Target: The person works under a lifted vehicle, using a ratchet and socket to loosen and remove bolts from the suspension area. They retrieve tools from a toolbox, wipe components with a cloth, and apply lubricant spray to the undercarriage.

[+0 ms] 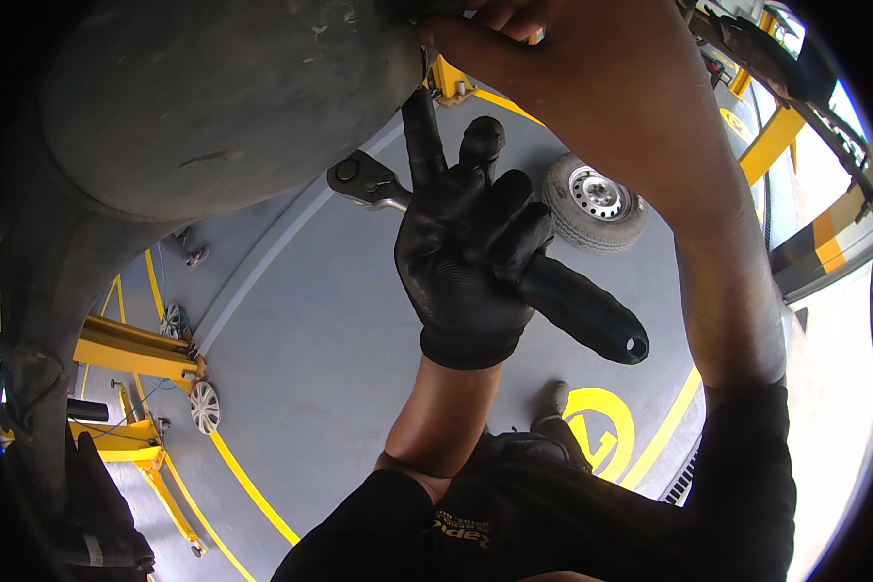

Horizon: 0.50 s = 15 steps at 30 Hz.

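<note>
My left hand (466, 242), in a black glove, is wrapped round a ratchet wrench (582, 308) with a dark grip. The wrench's metal head (364, 181) sticks out on the left of the glove, and the grip end with its hole points to the lower right. Two gloved fingers reach up toward the edge of a large dark, scuffed panel (233, 126) overhead. Bare and higher up, my right hand (572, 58) has its fingers curled in at that panel's right edge. Its fingertips are partly cut off at the top, so what they grip cannot be made out.
A wheel with its tyre (597, 202) lies on the grey floor (301, 310). Yellow lift arms (136, 349) stand at the left, with a silver hubcap (205, 407) beside them. Another person's shoe (198, 257) shows under the panel. Vehicle parts hang at the upper right.
</note>
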### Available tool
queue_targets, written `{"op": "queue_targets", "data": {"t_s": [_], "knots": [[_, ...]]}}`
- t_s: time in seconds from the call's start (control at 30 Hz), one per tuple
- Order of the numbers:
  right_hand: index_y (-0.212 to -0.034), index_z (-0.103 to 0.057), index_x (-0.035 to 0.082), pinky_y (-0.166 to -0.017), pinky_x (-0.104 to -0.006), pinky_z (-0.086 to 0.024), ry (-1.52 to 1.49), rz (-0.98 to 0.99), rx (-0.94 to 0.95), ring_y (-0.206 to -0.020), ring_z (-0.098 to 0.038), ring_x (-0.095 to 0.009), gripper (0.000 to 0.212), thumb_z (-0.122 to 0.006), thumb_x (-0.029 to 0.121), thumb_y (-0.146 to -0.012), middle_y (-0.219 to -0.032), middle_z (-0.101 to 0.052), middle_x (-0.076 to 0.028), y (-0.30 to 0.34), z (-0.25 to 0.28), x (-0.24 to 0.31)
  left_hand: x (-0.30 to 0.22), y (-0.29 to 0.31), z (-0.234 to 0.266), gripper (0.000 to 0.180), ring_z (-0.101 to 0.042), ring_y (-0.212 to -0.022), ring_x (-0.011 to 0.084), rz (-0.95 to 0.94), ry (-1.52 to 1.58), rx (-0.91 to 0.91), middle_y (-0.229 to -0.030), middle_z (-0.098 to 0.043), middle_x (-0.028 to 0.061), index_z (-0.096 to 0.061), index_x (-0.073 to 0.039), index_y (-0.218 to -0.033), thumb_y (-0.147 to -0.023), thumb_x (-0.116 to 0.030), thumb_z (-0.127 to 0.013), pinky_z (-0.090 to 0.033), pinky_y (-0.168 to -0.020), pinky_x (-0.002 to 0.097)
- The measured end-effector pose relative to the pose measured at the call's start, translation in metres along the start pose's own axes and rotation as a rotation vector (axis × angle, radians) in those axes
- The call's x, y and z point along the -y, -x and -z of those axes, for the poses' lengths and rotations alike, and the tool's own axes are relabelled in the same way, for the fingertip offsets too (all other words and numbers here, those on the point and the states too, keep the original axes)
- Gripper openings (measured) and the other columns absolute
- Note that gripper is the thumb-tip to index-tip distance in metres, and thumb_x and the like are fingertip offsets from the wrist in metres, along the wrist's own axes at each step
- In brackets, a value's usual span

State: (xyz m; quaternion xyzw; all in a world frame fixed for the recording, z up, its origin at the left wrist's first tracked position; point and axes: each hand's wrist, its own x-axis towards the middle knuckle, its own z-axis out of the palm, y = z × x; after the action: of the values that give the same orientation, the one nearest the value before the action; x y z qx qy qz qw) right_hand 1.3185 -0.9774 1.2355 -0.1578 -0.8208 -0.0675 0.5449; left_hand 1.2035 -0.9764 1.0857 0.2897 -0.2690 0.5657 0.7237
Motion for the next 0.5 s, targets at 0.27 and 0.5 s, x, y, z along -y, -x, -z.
{"op": "queue_targets", "data": {"t_s": [0.27,0.5], "knots": [[-0.097,-0.064,-0.001,-0.068,-0.0388,-0.056,0.124,0.015,0.03,-0.078,-0.071,-0.031,0.02,-0.075,0.002,-0.08,-0.087,-0.068,-0.016,0.0008,0.0001,-0.0093,-0.0024,0.002,0.0047,0.057,-0.047,-0.055,0.0053,0.034,-0.008,0.034,-0.121,-0.06,0.0101,-0.044,-0.018,-0.155,-0.099,-0.007,-0.052,-0.044,-0.045,0.0193],[-0.097,-0.064,0.0,-0.067,-0.038,-0.055,0.206,0.047,0.03,-0.077,-0.07,-0.029,0.02,-0.075,0.0,-0.08,-0.088,-0.067,-0.015,0.0061,0.0044,-0.0037,-0.0042,0.0007,0.006,0.058,-0.049,-0.055,0.005,0.08,-0.016,0.075,-0.121,-0.06,0.01,-0.043,-0.018,-0.155,-0.099,-0.006,-0.052,-0.043,-0.045,0.0185]]}}
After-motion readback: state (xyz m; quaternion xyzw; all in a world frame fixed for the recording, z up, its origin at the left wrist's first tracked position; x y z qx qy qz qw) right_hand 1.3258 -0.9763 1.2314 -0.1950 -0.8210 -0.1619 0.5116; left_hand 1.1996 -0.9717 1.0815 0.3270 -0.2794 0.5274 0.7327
